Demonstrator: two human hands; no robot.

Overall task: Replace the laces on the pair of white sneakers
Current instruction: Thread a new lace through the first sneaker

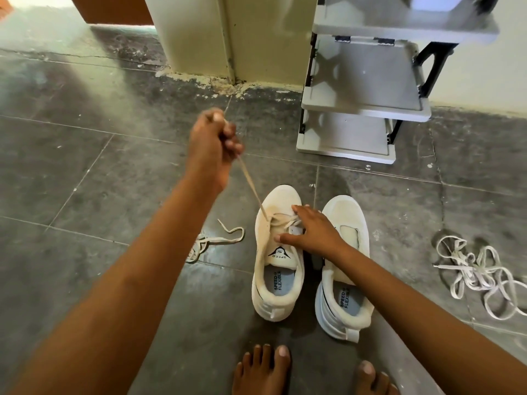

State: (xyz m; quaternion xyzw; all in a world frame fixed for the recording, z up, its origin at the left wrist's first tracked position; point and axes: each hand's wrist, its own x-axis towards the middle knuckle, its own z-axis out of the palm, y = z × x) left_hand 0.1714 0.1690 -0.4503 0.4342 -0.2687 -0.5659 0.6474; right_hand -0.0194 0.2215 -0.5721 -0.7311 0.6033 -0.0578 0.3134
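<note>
Gripping a taut lace (252,186) in the curled left hand (212,143), drawn toward 11 o'clock out of the laced sneaker (278,297). Pressing on that shoe with the right hand (312,230), spread flat. Just beside at 3 o'clock, the second sneaker (346,212); farther toward 3, tangled white laces (479,276) on the floor (114,166).

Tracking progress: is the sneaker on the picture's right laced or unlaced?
Unlaced: the right-side sneaker shows a bare tongue with no lace across it.
</note>
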